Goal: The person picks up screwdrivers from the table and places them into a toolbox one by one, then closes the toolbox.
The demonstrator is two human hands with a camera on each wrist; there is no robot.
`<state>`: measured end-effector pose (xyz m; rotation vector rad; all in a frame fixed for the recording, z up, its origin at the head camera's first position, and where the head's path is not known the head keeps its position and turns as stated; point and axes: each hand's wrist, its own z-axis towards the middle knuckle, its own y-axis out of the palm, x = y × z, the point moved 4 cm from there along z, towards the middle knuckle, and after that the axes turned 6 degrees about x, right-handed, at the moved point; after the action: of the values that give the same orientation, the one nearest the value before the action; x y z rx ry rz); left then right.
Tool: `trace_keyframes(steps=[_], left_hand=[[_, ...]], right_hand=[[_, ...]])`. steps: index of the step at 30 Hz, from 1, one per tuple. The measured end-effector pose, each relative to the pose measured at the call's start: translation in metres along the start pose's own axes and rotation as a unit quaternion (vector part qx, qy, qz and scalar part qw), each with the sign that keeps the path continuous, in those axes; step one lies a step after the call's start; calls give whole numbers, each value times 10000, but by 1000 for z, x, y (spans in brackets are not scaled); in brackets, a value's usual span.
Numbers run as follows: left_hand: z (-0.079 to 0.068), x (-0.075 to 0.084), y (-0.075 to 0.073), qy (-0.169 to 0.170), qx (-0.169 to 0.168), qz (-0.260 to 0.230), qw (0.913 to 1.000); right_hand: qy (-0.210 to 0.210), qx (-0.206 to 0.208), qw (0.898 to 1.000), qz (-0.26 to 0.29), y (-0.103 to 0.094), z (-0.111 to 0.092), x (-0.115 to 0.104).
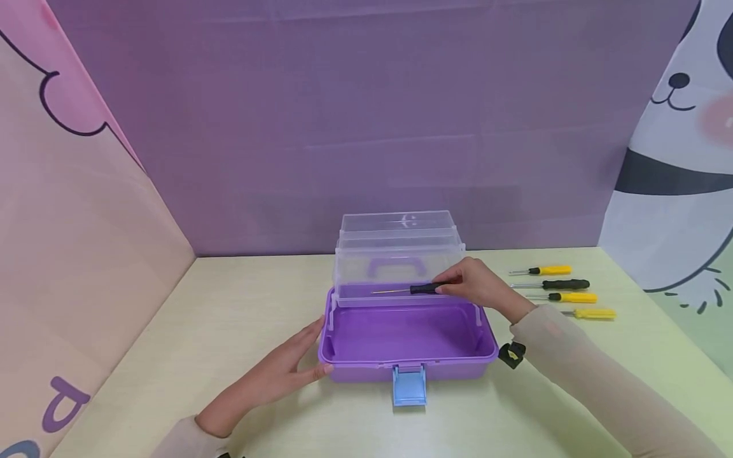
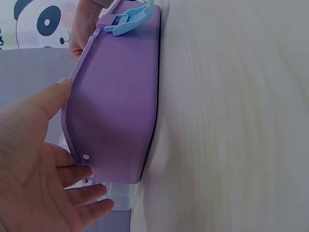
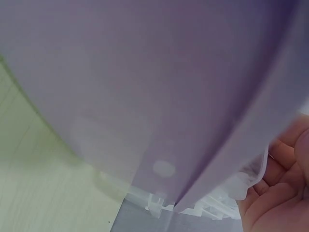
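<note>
A purple toolbox (image 1: 409, 371) stands on the table with its clear lid (image 1: 395, 238) raised at the back and its light-blue latch (image 1: 409, 386) hanging in front. My left hand (image 1: 280, 369) rests against the box's left end, thumb at the front corner rim. In the left wrist view its fingers lie extended along the box wall (image 2: 113, 92). My right hand (image 1: 478, 287) pinches the black handle of a thin-shafted screwdriver (image 1: 424, 289), which points left over the back of the box. The right wrist view shows that hand's curled fingers (image 3: 285, 164) beyond the rim; the screwdriver is hidden there.
Several screwdrivers lie to the right of the box: one with a black handle (image 1: 565, 284), others with yellow or yellow-and-black handles (image 1: 594, 313). A purple cloth wall (image 1: 355, 127) stands behind the table, with printed panels at both sides.
</note>
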<state>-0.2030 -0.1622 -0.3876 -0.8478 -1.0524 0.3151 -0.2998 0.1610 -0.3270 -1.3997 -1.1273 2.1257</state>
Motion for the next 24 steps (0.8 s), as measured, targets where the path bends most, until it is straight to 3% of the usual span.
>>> trace_keyframes(steps=[12, 24], left_hand=[[-2, 2, -2, -33, -20, 76, 10000], [-1, 2, -2, -78, -26, 78, 9999]], right_hand=[[23, -36, 10000, -7, 1, 0, 1], [-211, -88, 9997, 10, -1, 0, 4]])
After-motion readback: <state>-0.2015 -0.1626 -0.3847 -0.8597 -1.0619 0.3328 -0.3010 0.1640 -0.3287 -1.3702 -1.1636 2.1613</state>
